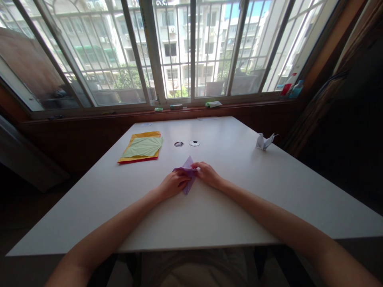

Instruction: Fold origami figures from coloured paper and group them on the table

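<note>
My left hand (174, 184) pins the purple paper (188, 172) flat on the white table (239, 191) while my right hand (206, 173) pinches its edge, both close together so the fold stays put mid-table.

I see a purple paper (188, 172), folded to a pointed kite-like shape, lying flat near the middle of the white bench (239, 199), one tip pointing away, one toward me.

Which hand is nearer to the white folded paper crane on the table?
The right hand. It rests on the purple paper, left of the white crane; the left hand is further left.
</note>
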A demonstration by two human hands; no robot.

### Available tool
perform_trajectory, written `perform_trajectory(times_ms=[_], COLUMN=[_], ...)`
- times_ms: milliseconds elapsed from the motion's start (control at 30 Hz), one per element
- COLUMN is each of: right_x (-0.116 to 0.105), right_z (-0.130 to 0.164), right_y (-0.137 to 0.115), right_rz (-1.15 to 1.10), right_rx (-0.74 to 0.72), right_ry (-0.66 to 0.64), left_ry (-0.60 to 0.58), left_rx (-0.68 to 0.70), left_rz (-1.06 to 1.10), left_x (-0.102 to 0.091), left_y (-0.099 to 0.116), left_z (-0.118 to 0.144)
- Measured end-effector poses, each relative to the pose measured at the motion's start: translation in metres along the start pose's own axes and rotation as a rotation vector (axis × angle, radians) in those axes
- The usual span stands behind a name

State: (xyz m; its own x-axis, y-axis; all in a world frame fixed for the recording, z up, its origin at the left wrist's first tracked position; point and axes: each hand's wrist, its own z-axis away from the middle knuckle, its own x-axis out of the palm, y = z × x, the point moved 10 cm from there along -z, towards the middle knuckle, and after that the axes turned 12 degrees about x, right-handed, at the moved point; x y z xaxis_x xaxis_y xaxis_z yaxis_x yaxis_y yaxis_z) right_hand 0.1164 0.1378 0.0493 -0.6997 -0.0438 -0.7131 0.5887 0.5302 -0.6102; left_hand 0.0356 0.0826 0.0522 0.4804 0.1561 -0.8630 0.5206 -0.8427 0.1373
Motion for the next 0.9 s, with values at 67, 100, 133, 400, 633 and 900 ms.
perform_trajectory(times_ms=[67,100,133,400,633,900], right_x=[0.0,0.0,0.0,-0.001,-0.003,-0.007], right_z=[0.0,0.001,0.001,0.0,-0.002,-0.003], right_y=[-0.002,-0.003,-0.003,0.003,0.009,0.012], right_rz=[0.011,0.011,0.009,0.002,-0.117,-0.096], right_rx=[-0.002,-0.004,-0.006,0.069,0.119,0.166], right_ry=[-0.004,-0.007,-0.008,-0.021,-0.027,0.015], left_ry=[0.004,0.002,-0.002,0.011,-0.02,-0.069], left_rx=[-0.007,-0.008,-0.006,0.018,0.004,0.06], left_rz=[0.009,0.015,0.02,-0.001,-0.008,0.026], left_x=[0.0,0.0,0.001,-0.002,0.002,0.002], left_y=[-0.001,-0.001,-0.001,0.002,0.002,0.011], left_z=[0.0,0.0,0.0,-0.001,0.0,-0.001])
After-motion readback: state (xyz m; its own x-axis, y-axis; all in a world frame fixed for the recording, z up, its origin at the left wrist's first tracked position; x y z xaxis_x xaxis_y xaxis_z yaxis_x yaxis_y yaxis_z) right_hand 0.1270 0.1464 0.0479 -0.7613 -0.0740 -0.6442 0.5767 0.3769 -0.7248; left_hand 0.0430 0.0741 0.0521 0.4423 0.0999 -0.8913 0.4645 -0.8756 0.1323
